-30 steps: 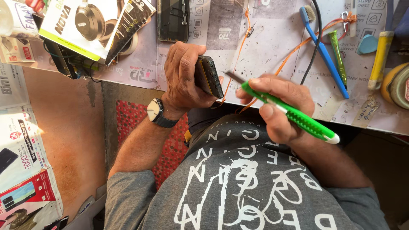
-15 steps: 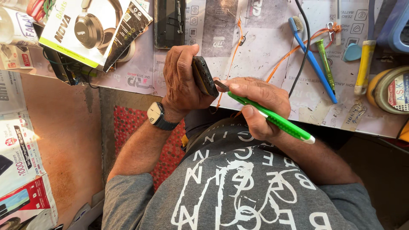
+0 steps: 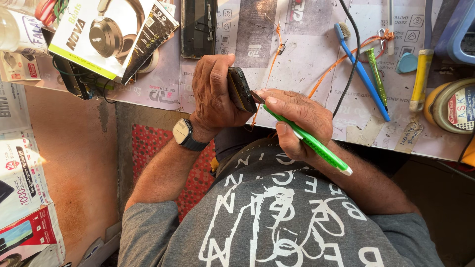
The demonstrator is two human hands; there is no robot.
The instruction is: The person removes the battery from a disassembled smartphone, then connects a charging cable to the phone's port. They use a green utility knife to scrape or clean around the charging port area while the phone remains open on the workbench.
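green cutter (image 3: 309, 141), blue toothbrush (image 3: 362, 74), red dotted mat (image 3: 163, 158).

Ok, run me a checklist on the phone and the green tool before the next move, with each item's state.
1. Left hand wrapped around the small dark phone, held on edge: ok.
2. Right hand holds the green tool like a pen: ok.
3. Tool tip at the phone's edge: ok; whether it is in the seam: cannot tell.
4. Left fingers out of the tip's path: cannot tell, the thumb is hidden behind the phone.
5. Phone braced on the work mat: not ok, it is held above it.
6. Blue brush within reach on the mat: ok.
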